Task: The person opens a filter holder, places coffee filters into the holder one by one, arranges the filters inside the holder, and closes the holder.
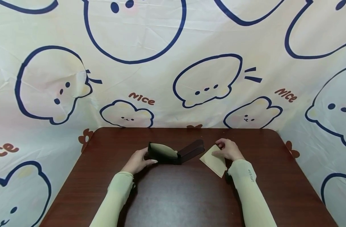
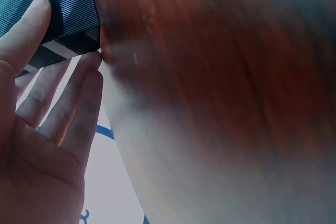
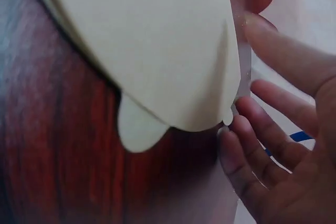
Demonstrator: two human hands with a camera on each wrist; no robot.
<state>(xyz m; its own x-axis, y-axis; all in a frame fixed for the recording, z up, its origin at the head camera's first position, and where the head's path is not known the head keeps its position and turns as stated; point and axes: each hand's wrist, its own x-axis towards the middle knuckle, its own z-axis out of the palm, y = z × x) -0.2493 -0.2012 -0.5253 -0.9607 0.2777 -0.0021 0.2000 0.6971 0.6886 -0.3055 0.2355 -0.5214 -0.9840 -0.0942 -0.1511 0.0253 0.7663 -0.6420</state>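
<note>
A black hinged case (image 1: pixel 164 156) stands on the table with its lid (image 1: pixel 192 151) swung out to the right. Something cream-coloured (image 1: pixel 164 150) shows inside it. My left hand (image 1: pixel 137 160) grips the case at its left end. In the left wrist view the thumb presses on the finely ribbed outside, and the fingers lie along the other side. My right hand (image 1: pixel 228 149) is at the upper edge of a cream folded sheet (image 1: pixel 214 160), fingers loosely bent and thumb spread apart from them. Rounded tabs (image 3: pixel 140 127) show at the sheet's end; its material is unclear.
Both things are toward the far side of a dark brown wooden table (image 1: pixel 178 195). A pale cloth (image 1: pixel 161 75) with navy cartoon outlines hangs behind the table and along both sides.
</note>
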